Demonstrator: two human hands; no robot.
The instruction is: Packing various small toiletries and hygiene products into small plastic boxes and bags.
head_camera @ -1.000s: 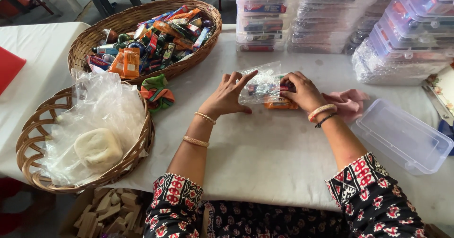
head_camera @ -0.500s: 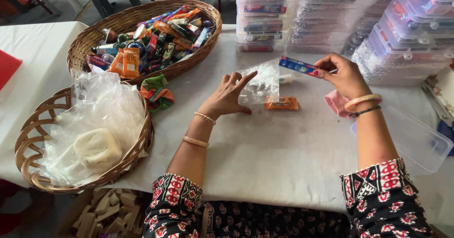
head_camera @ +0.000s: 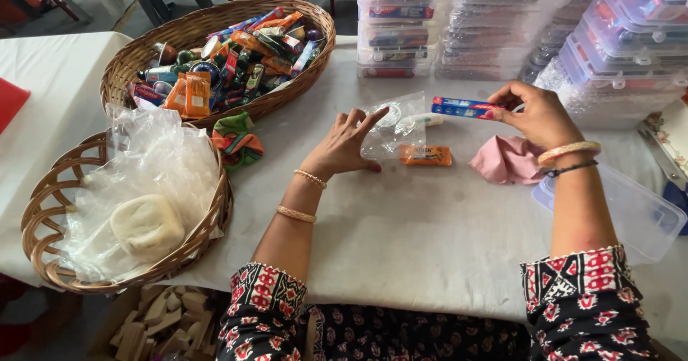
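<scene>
My right hand (head_camera: 539, 114) holds a long blue and red box (head_camera: 464, 108) by one end, lifted a little above the white table (head_camera: 430, 239). My left hand (head_camera: 346, 146) rests on the table with its fingers spread, the fingertips on a clear plastic bag (head_camera: 396, 125) that has small items inside. A small orange packet (head_camera: 426, 155) lies flat just right of that hand. A crumpled pink cloth (head_camera: 508, 159) sits below my right hand.
A large wicker basket (head_camera: 179, 35) of colourful small packets stands at the back left. A second wicker basket (head_camera: 50, 189) at the left holds clear bags and a pale round lump. Stacked clear lidded boxes (head_camera: 616, 38) line the back. An open clear container (head_camera: 631, 214) sits at right.
My right hand left the bag, lifting the blue and red box up and to the right. The orange packet now lies uncovered. My left hand stayed on the bag.
</scene>
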